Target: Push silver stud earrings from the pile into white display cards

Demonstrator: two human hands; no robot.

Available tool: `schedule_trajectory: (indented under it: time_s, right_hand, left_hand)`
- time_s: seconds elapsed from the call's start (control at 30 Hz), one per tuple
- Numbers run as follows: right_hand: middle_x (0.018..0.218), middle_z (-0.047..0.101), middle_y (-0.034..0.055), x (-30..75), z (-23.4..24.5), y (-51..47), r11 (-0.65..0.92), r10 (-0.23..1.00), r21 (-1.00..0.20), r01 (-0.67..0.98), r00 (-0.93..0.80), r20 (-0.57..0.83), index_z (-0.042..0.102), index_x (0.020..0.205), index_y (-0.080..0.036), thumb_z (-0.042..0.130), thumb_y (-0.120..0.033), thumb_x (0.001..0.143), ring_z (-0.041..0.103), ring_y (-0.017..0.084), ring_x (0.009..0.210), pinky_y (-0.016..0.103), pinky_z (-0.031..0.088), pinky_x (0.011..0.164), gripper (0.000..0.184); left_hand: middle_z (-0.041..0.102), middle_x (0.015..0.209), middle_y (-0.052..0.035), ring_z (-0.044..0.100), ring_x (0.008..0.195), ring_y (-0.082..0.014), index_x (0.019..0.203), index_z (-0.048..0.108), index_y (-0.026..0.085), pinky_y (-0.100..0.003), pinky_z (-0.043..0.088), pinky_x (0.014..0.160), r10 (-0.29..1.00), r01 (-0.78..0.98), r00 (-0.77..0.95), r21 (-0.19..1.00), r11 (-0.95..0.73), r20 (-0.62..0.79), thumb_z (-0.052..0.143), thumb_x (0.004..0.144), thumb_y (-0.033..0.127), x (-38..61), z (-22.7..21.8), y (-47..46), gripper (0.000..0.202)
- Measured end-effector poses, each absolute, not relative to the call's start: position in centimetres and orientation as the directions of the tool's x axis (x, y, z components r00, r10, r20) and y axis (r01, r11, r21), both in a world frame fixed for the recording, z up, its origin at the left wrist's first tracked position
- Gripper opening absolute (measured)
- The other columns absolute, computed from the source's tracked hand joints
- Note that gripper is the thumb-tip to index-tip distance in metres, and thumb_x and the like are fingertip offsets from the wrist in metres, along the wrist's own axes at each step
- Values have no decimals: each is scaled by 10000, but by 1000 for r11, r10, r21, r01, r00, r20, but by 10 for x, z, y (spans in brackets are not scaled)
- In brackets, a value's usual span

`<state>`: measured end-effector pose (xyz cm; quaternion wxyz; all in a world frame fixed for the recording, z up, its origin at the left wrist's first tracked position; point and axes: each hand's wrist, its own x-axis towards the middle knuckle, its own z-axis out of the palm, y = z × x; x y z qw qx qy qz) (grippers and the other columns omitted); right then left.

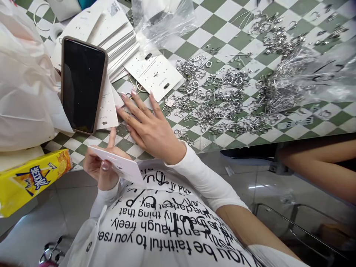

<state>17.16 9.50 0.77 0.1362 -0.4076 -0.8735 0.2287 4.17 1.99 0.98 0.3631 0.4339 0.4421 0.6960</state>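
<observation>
My left hand (107, 167) grips a white earring display card (122, 165) by its edge, thumb on top, just past the table's near edge. My right hand (155, 128) lies palm down with its fingers stretched out and slightly apart. Its fingertips rest by a punched earring card (154, 76) and a few thin rings (136, 87) half hidden behind them. Between the two hands and the phone, another white card (107, 111) lies partly under the phone (83, 85). Whatever lies beneath my right palm is hidden.
Small silver hooks and rings (219, 100) are heaped to the right on the checkered table (217, 24). Stacked cards (119, 44) and a clear plastic bag (167, 18) lie at the back. At left are a white bag (25, 81) and a yellow snack packet (36, 178). Another person's arm (314, 167) shows at right.
</observation>
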Motion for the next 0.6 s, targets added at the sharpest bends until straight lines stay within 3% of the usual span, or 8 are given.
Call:
schedule_trajectory:
  time_s: [0.1, 0.3, 0.43, 0.53, 0.6]
  right_hand:
    - [1642, 321, 23, 184, 2, 92, 501, 827, -510, 699, -560, 44, 391, 1559, -246, 398, -202, 1022, 266, 228, 1562, 523, 224, 1329, 539]
    - [1599, 424, 45, 234, -5, 82, 420, 903, -525, 740, -397, 162, 412, 1542, -297, 455, -221, 1022, 339, 295, 1534, 630, 246, 1282, 528]
    - [1463, 589, 38, 249, 1, 85, 365, 930, -578, 730, -252, 269, 620, 1332, -311, 504, -195, 997, 462, 301, 1461, 629, 375, 1207, 373]
    - [1180, 720, 80, 249, 4, 93, 313, 927, -605, 732, -98, 362, 713, 1118, -250, 598, -218, 954, 645, 299, 1219, 558, 524, 1050, 203]
    - [1037, 726, 78, 246, 4, 98, 265, 935, -599, 755, -49, 352, 730, 990, -235, 665, -251, 922, 674, 292, 1068, 544, 549, 974, 96]
  left_hand:
    - [542, 437, 113, 475, 265, -138, 769, 448, 220, -637, 331, 1199, 888, -109, -347, 928, -356, 300, 589, 930, 310, 42, 10, 21, 232]
    - [498, 422, 122, 463, 250, -143, 769, 422, 221, -623, 374, 1171, 898, -145, -332, 925, -350, 288, 587, 913, 294, 39, 7, 22, 230]
    - [530, 424, 102, 483, 270, -139, 757, 416, 211, -605, 370, 1174, 894, -143, -341, 923, -356, 292, 562, 921, 278, 42, 9, 23, 230]
    - [503, 407, 101, 478, 284, -138, 754, 395, 213, -617, 397, 1144, 893, -143, -361, 930, -337, 268, 575, 914, 294, 44, 8, 24, 255]
    - [434, 400, 113, 454, 306, -119, 738, 386, 215, -589, 453, 1097, 896, -106, -407, 966, -238, 176, 625, 881, 380, 43, 6, 25, 324]
